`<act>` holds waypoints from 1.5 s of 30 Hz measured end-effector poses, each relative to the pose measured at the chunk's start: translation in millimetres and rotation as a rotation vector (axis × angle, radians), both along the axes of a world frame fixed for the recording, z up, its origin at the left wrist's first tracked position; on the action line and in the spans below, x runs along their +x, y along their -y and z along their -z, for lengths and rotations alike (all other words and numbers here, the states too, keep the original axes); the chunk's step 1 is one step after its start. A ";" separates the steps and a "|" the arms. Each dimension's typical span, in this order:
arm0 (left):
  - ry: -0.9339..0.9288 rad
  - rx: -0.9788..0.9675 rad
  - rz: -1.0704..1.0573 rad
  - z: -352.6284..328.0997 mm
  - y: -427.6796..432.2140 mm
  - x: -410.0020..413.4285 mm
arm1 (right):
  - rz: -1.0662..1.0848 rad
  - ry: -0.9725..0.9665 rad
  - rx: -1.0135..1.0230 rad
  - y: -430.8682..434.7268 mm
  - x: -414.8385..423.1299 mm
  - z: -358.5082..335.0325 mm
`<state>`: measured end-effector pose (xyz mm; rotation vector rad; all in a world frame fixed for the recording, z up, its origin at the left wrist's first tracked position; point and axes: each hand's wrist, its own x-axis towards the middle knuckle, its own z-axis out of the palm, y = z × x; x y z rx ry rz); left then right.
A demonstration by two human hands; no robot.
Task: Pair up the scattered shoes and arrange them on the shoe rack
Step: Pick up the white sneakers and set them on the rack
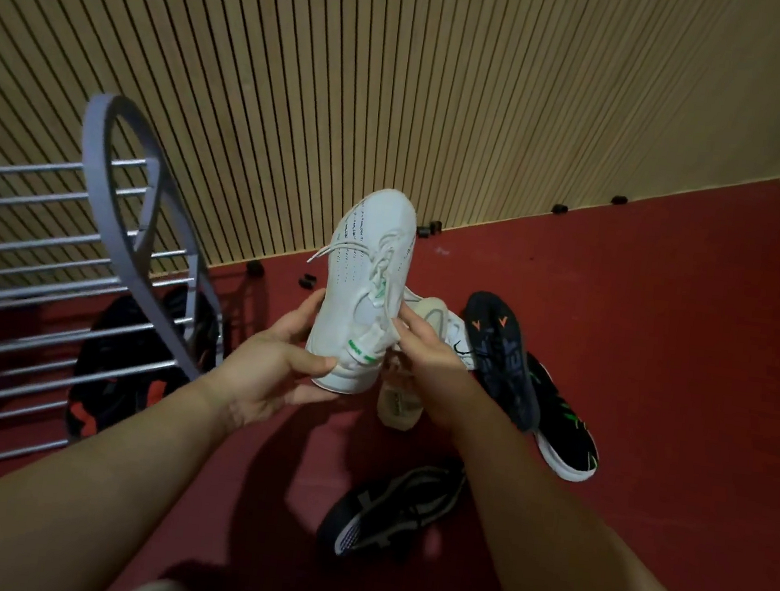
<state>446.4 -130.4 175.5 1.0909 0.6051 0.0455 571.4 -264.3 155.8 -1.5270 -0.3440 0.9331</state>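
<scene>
- White shoe with green trim is up off the floor, dead centre of the view, toe pointing to 12 o'clock and laces facing the person. That looks like a check of its markings before hunting for the mate.
- Left hand wraps the heel from 8 o'clock, thumb across the near side, carrying the weight.
- Right hand pinches the collar by the tongue from 4 o'clock, steadying the shoe so it doesn't swing.
- Just under the hands a beige shoe lies on the red floor, and a second pale shoe peeks out behind the right hand. It's a possible partner, though too hidden to call.
- Further out at 4 o'clock lie a dark blue shoe, sole up, and a black shoe with green marks.
- At 6 o'clock lies a black and grey shoe, on its own.
- The shoe rack stands at 9 o'clock, with a black and red shoe beneath its bars.
</scene>
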 end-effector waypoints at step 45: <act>0.143 0.085 0.014 133.9 -100.0 127.1 | -0.444 0.458 -0.425 -83.2 94.5 187.3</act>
